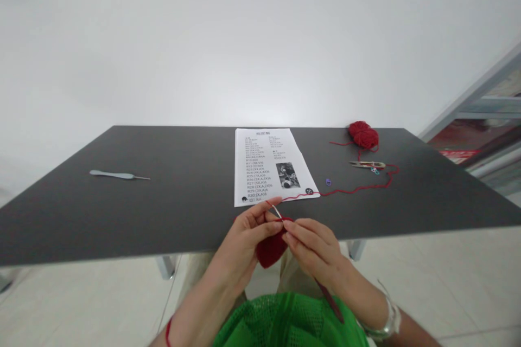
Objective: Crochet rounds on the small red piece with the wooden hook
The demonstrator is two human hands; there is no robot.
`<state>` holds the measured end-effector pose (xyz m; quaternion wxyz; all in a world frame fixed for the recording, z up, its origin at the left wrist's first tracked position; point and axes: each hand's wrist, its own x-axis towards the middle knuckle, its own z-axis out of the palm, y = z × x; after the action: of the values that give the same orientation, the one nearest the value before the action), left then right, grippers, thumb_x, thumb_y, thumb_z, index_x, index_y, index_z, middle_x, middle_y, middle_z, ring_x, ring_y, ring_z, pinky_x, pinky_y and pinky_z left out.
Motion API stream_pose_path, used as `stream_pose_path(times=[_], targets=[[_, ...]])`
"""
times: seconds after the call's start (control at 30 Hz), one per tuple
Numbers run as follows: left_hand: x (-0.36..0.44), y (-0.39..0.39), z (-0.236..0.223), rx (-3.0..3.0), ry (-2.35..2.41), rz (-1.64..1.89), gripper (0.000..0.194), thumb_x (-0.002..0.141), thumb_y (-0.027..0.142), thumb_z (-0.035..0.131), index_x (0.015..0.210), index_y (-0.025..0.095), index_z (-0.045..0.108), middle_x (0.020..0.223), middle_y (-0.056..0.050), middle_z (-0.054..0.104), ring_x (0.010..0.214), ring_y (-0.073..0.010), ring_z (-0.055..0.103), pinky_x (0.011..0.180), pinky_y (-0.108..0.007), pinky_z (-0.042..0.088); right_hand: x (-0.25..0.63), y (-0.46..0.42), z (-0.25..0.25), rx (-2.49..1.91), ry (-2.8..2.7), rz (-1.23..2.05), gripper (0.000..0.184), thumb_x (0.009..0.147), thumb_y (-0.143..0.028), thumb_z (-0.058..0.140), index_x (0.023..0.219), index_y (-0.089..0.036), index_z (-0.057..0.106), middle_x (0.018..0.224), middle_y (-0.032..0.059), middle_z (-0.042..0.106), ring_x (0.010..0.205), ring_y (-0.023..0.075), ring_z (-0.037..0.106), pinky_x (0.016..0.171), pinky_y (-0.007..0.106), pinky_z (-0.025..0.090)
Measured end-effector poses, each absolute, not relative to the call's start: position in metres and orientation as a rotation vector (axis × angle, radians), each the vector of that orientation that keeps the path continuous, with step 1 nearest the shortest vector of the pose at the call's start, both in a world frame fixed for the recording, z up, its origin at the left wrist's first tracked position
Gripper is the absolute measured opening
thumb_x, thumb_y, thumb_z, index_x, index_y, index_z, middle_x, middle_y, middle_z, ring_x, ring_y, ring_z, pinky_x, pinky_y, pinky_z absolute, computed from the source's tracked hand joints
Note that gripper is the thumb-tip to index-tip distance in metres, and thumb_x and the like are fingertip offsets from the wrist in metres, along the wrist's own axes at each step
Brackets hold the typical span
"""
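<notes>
My left hand (253, 233) is closed on a small piece of dark red crochet work (269, 252), just in front of the table's near edge. The red yarn (342, 191) runs over its raised index finger and away to the right. In my right hand (313, 244) is a crochet hook (334, 308), its dark handle sticking out below the palm. The hook's thin metal tip points up and left at the top edge of the crochet work, where the fingers of both hands meet. Whether a loop sits on the tip is too small to tell.
Printed pattern sheets (264, 168) lie mid-table. At the right are a red yarn ball (363, 135), small scissors (368, 164), a teal stitch marker (375, 171) and a purple stitch marker (328, 181). A second crochet hook (112, 174) with a pale handle rests at the left. Behind the table (187, 173) stands a white wall.
</notes>
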<state>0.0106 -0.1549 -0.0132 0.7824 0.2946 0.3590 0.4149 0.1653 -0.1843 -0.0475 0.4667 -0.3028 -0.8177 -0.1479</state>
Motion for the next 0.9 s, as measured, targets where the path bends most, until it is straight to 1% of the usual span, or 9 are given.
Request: stream_pose_path(times=[0.07, 0.17, 0.27, 0.4, 0.6, 0.67, 0.73, 0.83, 0.9], targets=[[0.013, -0.156, -0.014, 0.693, 0.817, 0.974, 0.045, 0.063, 0.012, 0.077, 0.107, 0.014, 0.069, 0.065, 0.004, 0.061, 0.057, -0.0078, 0.053, 0.057, -0.019, 0.041, 0.161, -0.187, -0.056, -0.801, -1.956, -0.35, 0.024, 0.089, -0.005, 0.053, 0.106, -0.018, 0.065, 0.093, 0.0112, 0.075, 0.086, 0.0223, 0.069, 0.071, 0.035, 0.062], [0.014, -0.157, -0.014, 0.86, 0.913, 1.068, 0.046, 0.069, 0.013, 0.073, 0.115, 0.016, 0.066, 0.066, 0.005, 0.061, 0.061, -0.0097, 0.055, 0.061, -0.021, 0.043, 0.154, -0.191, -0.064, -0.851, -1.801, -0.105, 0.03, 0.087, -0.004, 0.056, 0.112, -0.021, 0.062, 0.094, 0.0097, 0.072, 0.083, 0.0207, 0.067, 0.066, 0.032, 0.061], [0.012, -0.157, -0.014, 1.035, 0.99, 1.119, 0.046, 0.072, 0.014, 0.07, 0.118, 0.017, 0.065, 0.066, 0.005, 0.06, 0.064, -0.0102, 0.055, 0.065, -0.022, 0.045, 0.154, -0.196, -0.059, -0.883, -1.655, 0.168, 0.028, 0.086, -0.004, 0.058, 0.104, -0.025, 0.063, 0.091, 0.005, 0.07, 0.082, 0.0178, 0.067, 0.066, 0.028, 0.058], [0.009, -0.154, -0.016, 1.209, 1.05, 1.159, 0.043, 0.073, 0.014, 0.065, 0.116, 0.016, 0.064, 0.07, 0.005, 0.061, 0.069, -0.012, 0.057, 0.073, -0.025, 0.048, 0.159, -0.2, -0.046, -0.885, -1.574, 0.359, 0.025, 0.084, -0.003, 0.061, 0.094, -0.025, 0.065, 0.09, 0.0029, 0.07, 0.081, 0.0155, 0.068, 0.067, 0.026, 0.056], [0.005, -0.151, -0.016, 1.394, 1.076, 1.08, 0.031, 0.074, 0.014, 0.059, 0.104, 0.017, 0.066, 0.075, 0.002, 0.064, 0.072, -0.0142, 0.059, 0.078, -0.028, 0.047, 0.165, -0.192, -0.034, -0.895, -1.131, 0.863, 0.014, 0.081, -0.009, 0.067, 0.075, -0.021, 0.067, 0.078, -0.001, 0.068, 0.056, 0.0097, 0.064, 0.054, 0.022, 0.055], [0.003, -0.151, -0.015, 1.397, 1.057, 1.055, 0.025, 0.074, 0.013, 0.06, 0.097, 0.017, 0.068, 0.074, 0.002, 0.064, 0.071, -0.0137, 0.058, 0.077, -0.028, 0.047, 0.168, -0.186, -0.03, -0.851, -1.033, 1.043, 0.01, 0.078, -0.013, 0.071, 0.071, -0.02, 0.067, 0.075, -0.0006, 0.069, 0.053, 0.01, 0.064, 0.052, 0.022, 0.055], [0.003, -0.151, -0.015, 1.362, 1.042, 1.041, 0.024, 0.073, 0.013, 0.062, 0.096, 0.018, 0.068, 0.073, 0.002, 0.064, 0.07, -0.0131, 0.058, 0.075, -0.026, 0.046, 0.168, -0.182, -0.028, -0.797, -0.943, 1.186, 0.01, 0.076, -0.018, 0.075, 0.069, -0.018, 0.067, 0.072, 0.0, 0.069, 0.053, 0.0106, 0.063, 0.049, 0.022, 0.055], [0.005, -0.152, -0.015, 1.267, 1.035, 1.046, 0.03, 0.071, 0.014, 0.066, 0.101, 0.019, 0.068, 0.07, 0.004, 0.063, 0.068, -0.0124, 0.058, 0.068, -0.024, 0.046, 0.161, -0.179, -0.035, -0.722, -0.869, 1.238, 0.011, 0.077, -0.021, 0.074, 0.071, -0.019, 0.065, 0.073, -0.0006, 0.067, 0.054, 0.0099, 0.061, 0.047, 0.02, 0.054], [0.009, -0.154, -0.016, 1.197, 1.017, 1.046, 0.031, 0.069, 0.014, 0.069, 0.1, 0.018, 0.069, 0.068, 0.004, 0.063, 0.067, -0.0119, 0.058, 0.067, -0.023, 0.046, 0.153, -0.181, -0.044, -0.722, -0.941, 1.092, 0.009, 0.082, -0.019, 0.069, 0.075, -0.021, 0.064, 0.077, -0.001, 0.067, 0.055, 0.0093, 0.06, 0.048, 0.02, 0.054]])
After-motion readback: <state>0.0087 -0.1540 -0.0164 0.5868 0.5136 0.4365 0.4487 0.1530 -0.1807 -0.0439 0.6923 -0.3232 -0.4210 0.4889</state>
